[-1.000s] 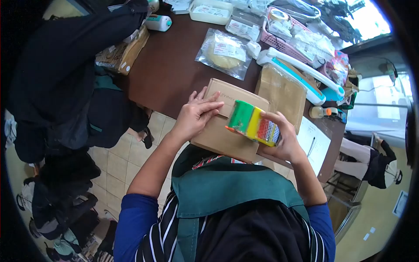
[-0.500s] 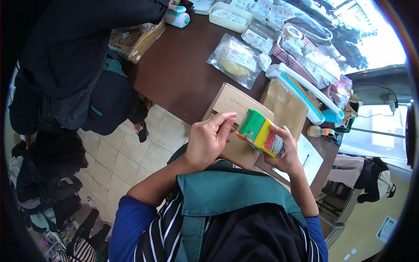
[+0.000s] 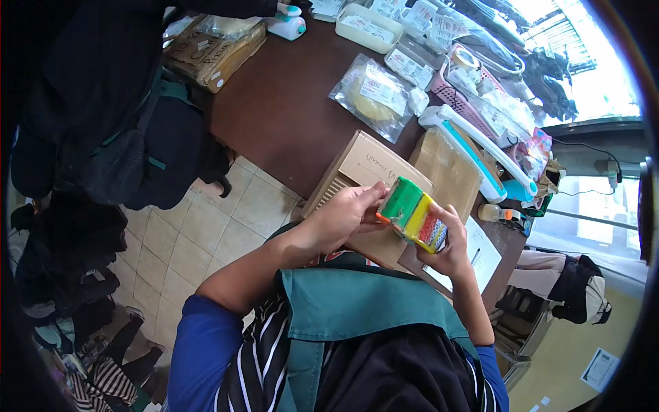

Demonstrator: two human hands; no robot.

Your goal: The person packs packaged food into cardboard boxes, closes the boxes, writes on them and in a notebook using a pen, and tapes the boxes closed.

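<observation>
A green and yellow tape dispenser (image 3: 401,200) with a red and blue patterned section and an orange front edge is held tilted above a cardboard box. My right hand (image 3: 446,240) is wrapped round its yellow, patterned end. At the green end, my left hand (image 3: 350,214) is closed, thumb and fingers at the edge of the dispenser; whether a tape end lies between them is hidden. Below, the cardboard box (image 3: 371,165) with handwriting on top sits at the table's near edge, close to my body.
Another brown parcel (image 3: 446,165), a clear bag with a label (image 3: 374,96), a white and turquoise sealer (image 3: 480,151) and a pink basket (image 3: 456,103) stand on the brown table (image 3: 274,103). Paper with a pen (image 3: 484,257) lies right. A person in dark clothes (image 3: 96,89) is at left, beside a wrapped box (image 3: 220,55).
My left hand has moved right, from just beside the dispenser's green end to its edge. My right hand still holds the dispenser. The person at left has shifted, showing more of the wrapped box.
</observation>
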